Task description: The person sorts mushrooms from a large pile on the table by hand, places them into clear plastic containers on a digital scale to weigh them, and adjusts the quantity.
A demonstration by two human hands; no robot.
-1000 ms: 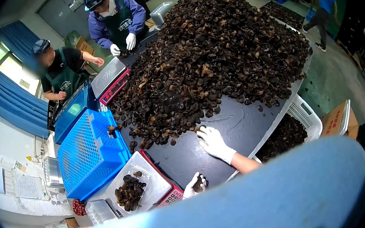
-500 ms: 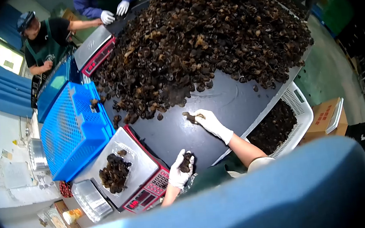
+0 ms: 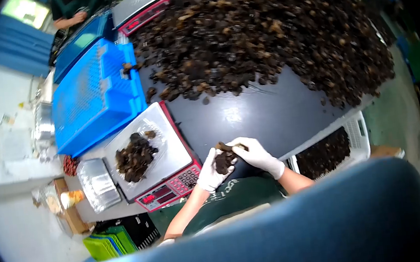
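Observation:
My left hand (image 3: 211,175), in a white glove, cups several dark brown wood ear mushrooms (image 3: 222,164) just above the table's near edge. Close beside it, my right hand (image 3: 259,157), gloved too, pinches one wood ear mushroom (image 3: 224,147) over the left palm. Beyond both hands a large heap of wood ear mushrooms (image 3: 241,37) covers the far part of the dark table (image 3: 234,121). To the left sits a red and silver scale (image 3: 175,147). It carries a clear plastic tray (image 3: 157,145) with a small pile of wood ear mushrooms (image 3: 135,161) in it.
Left of the table stand a blue perforated crate (image 3: 90,94) and a stack of clear trays (image 3: 97,185). A second scale (image 3: 142,7) lies farther back, near a person (image 3: 73,13). At the right edge is a white basket (image 3: 357,139) holding dark pieces.
My right hand has drawn back from the table's middle with its mushroom and now meets the left hand. The whole view has shifted, showing less of the people at the far side.

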